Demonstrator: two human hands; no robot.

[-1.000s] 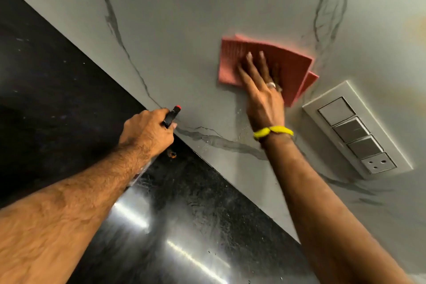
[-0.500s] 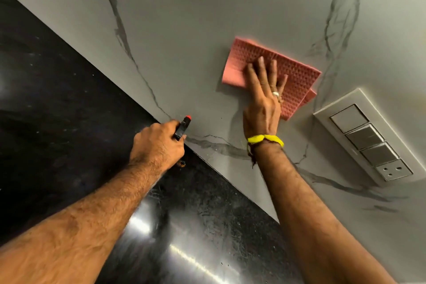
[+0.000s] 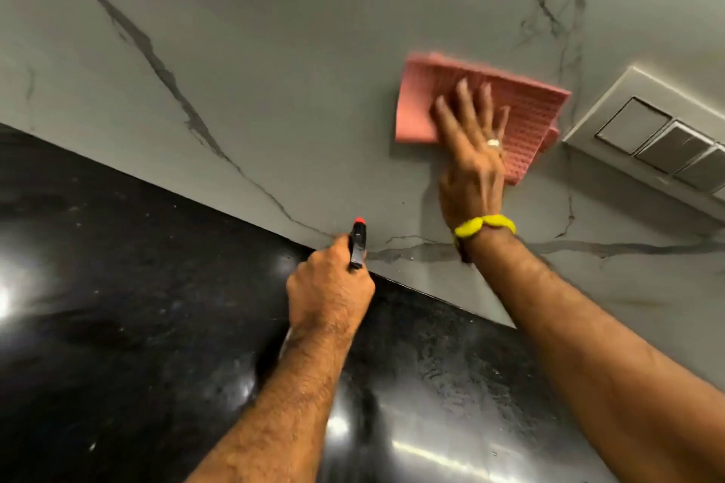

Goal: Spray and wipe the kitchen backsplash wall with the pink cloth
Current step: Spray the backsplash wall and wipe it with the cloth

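Observation:
The backsplash wall (image 3: 282,51) is grey-white marble with dark veins. A folded pink waffle cloth (image 3: 423,98) lies flat against it, pressed there by my right hand (image 3: 470,161) with fingers spread; a ring and a yellow wristband show on that arm. My left hand (image 3: 329,294) is closed around a spray bottle whose black trigger head with a red nozzle tip (image 3: 357,243) pokes out above the fist, pointing at the wall just over the counter edge. The bottle's body is hidden under my hand.
A glossy black stone countertop (image 3: 137,306) meets the wall along a diagonal edge and reflects ceiling lights. A white switch panel (image 3: 651,137) with several grey rocker switches is mounted on the wall just right of the cloth.
My right hand has kept sliding the cloth over the wall beside the switch panel, shifting slightly. My left hand with the spray bottle has stayed low near the counter edge.

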